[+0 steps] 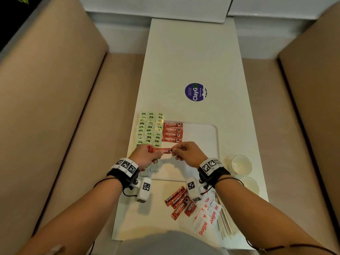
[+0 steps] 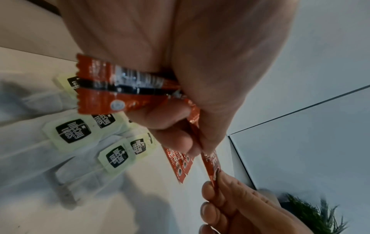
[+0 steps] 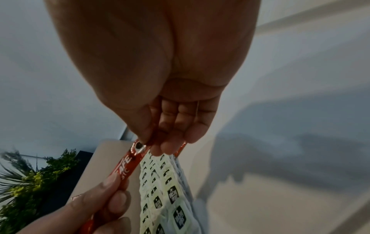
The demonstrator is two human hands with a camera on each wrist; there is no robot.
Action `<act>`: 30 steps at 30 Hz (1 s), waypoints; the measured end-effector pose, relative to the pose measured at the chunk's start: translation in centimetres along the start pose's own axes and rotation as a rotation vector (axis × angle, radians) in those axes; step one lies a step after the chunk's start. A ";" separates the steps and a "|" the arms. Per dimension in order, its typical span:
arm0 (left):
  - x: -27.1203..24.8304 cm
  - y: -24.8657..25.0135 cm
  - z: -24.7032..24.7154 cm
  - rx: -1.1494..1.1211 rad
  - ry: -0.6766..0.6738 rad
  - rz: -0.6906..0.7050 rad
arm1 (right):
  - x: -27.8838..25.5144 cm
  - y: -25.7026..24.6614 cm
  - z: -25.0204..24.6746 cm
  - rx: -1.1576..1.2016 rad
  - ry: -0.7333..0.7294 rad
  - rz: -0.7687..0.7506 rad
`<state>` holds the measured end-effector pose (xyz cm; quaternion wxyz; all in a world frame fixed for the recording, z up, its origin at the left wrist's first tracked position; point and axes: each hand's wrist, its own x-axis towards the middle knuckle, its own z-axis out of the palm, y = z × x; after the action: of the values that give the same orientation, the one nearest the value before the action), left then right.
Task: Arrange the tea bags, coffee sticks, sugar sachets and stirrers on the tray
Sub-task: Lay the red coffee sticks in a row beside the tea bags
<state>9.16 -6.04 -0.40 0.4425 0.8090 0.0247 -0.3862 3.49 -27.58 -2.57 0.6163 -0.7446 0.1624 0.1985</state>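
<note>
Held above the tray (image 1: 211,126): one red coffee stick (image 1: 162,151), stretched level between two hands. At its left end, left hand (image 1: 145,156) curled round a small bundle of sticks (image 2: 120,88), thumb and fingers clamped. At its right end, right hand (image 1: 187,153) pinching the tip between thumb and forefinger, other fingers loosely curled.

Beyond the left fingers, rows of tea bags (image 1: 150,128), close-packed; just beyond the stick, four laid coffee sticks (image 1: 172,132), touching edge to edge. Likely risks: bundle slipping from the left grip as one stick is drawn out; a knuckle brushing the tea rows or skewing the laid column. To the right of the right fingers, bare tray floor up to the rim. Behind the wrists, loose sticks (image 1: 177,199) and sugar sachets (image 1: 207,216) still off-tray.
</note>
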 end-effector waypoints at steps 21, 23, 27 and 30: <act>0.5 -0.5 0.1 -0.344 0.041 -0.203 | 3.4 3.2 -0.9 -0.217 0.360 0.255; 0.5 -0.5 0.0 -0.356 0.049 -0.194 | 3.6 3.0 -0.9 -0.228 0.372 0.271; 0.8 -0.7 -0.2 -0.366 0.020 -0.194 | 4.1 2.5 -0.8 -0.237 0.381 0.285; 1.0 -0.8 -0.3 -0.327 0.006 -0.194 | 4.2 2.3 -0.7 -0.245 0.380 0.295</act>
<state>9.70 -5.63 -1.53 0.5288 0.7212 0.1664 -0.4155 6.14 -28.71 -6.49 0.4444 -0.8059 0.3566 0.1608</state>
